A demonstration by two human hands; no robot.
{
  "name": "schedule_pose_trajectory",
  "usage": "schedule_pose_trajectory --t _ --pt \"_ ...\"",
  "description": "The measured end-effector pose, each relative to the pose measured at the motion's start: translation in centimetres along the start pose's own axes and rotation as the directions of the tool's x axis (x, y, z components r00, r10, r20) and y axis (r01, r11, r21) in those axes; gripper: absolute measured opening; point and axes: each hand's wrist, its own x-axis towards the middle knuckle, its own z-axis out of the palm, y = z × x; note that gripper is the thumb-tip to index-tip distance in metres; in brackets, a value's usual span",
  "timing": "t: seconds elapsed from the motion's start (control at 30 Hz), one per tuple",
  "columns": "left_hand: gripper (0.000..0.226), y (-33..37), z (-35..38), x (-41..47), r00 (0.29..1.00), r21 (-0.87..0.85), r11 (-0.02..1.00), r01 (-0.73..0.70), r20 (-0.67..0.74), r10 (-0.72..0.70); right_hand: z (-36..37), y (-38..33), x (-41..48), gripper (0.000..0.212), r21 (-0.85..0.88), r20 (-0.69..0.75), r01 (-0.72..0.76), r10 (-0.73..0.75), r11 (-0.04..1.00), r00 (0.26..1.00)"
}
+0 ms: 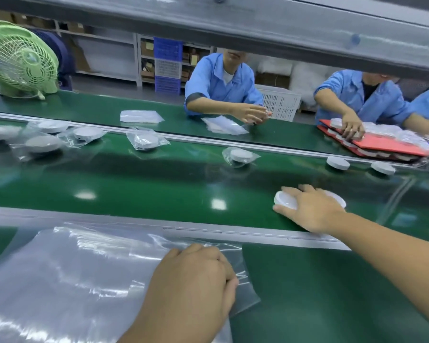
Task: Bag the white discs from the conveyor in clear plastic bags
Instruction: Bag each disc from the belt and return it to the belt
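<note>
From the head camera, the right hand (307,209) reached out over the green conveyor belt (134,184) and lay on a white disc (284,201), with the forefinger across the disc's far rim and the thumb against its near rim, so the disc was held between them. The rim of a second disc (338,199) showed just past the hand's other side, under the outer fingers. The left hand (196,280) rested nearer the body on a stack of clear plastic bags (72,280), which lay flat on the near green ledge; its fingers were curled and pinched the right edge of the top sheet. Two bare discs (337,164) sat further along the belt by its far rail, well apart from the held one. Several bagged discs (146,141) lay spread along the far side of the belt toward the left. Across the line, two workers in blue coats (221,82) handled more bags and discs, one of them over a red tray (386,144) stacked with discs. A small pile of empty bags (141,116) lay on the far ledge, and a green table fan (20,60) stood at the far left. A white crate (280,102) sat behind the workers.
</note>
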Motion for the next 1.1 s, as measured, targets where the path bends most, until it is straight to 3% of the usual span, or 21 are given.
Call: schedule_pose_trajectory --t 0.13,0.3,0.4,0.5,0.57,0.63,0.7,0.73,0.77,0.83,0.93,1.03,1.1 --pt "0.032 0.1 -0.3 -0.2 0.999 -0.002 0.999 0.034 -0.008 -0.034 -0.7 1.3 -2.5 0.055 -0.019 -0.111 0.123 -0.124 0.992 0.986" --pt "0.024 -0.4 -0.5 -0.3 0.992 -0.050 0.994 0.100 -0.073 -0.103 -2.2 -0.4 -6.5 0.041 0.060 -0.279 0.274 -0.248 0.960 0.928" --pt "0.023 -0.5 -0.8 -0.2 0.983 -0.091 0.986 0.143 -0.104 -0.153 -1.9 -1.8 -10.1 0.047 0.091 -0.406 0.553 -0.477 0.828 0.780" --pt "0.022 -0.3 -0.9 -0.1 0.972 -0.138 0.973 0.186 -0.118 -0.203 -0.7 -3.1 -13.2 0.050 -0.043 -0.446 0.745 -0.680 0.666 0.582" --pt "0.020 -0.4 -0.7 -0.1 0.970 -0.185 0.964 0.193 -0.115 -0.216 -0.1 -3.9 -14.4 0.046 -0.061 -0.442 0.777 -0.715 0.626 0.541" --pt "0.023 -0.3 -0.8 -0.1 0.978 -0.362 0.916 0.173 -0.045 -0.202 0.3 -4.6 -15.2 0.041 0.035 -0.518 0.808 -0.680 0.589 0.518" --pt "0.022 0.0 -1.4 0.1 0.988 -0.653 0.746 0.130 0.025 -0.150 0.6 -5.3 -15.8 0.038 0.203 -0.625 0.809 -0.563 0.552 0.540" --pt "0.015 0.4 -1.8 0.1 0.991 -0.770 0.626 0.126 0.069 -0.114 0.5 -5.6 -16.2 0.036 0.310 -0.659 0.785 -0.474 0.536 0.583" --pt "0.025 0.6 -2.1 0.2 0.993 -0.822 0.557 0.120 0.086 -0.087 0.4 -6.0 -16.6 0.032 0.424 -0.665 0.746 -0.383 0.513 0.641" --pt "0.045 0.8 -1.7 0.1 0.995 -0.803 0.592 0.069 0.010 -0.103 0.1 -6.9 -17.4 0.022 0.619 -0.606 0.648 -0.256 0.444 0.754" --pt "0.028 1.8 -1.6 0.2 0.956 -0.796 0.605 0.017 -0.165 -0.244 -0.7 -8.2 -17.7 0.018 0.734 -0.520 0.552 -0.194 0.395 0.832" --pt "0.011 2.1 -1.8 0.5 0.892 -0.852 0.522 -0.032 -0.261 -0.370 -2.0 -8.9 -17.4 0.034 0.846 -0.381 0.458 -0.292 0.272 0.877" --pt "0.011 2.3 -2.0 0.8 0.879 -0.868 0.494 -0.039 -0.265 -0.397 -2.4 -9.3 -17.1 0.048 0.835 -0.328 0.458 -0.393 0.304 0.859"
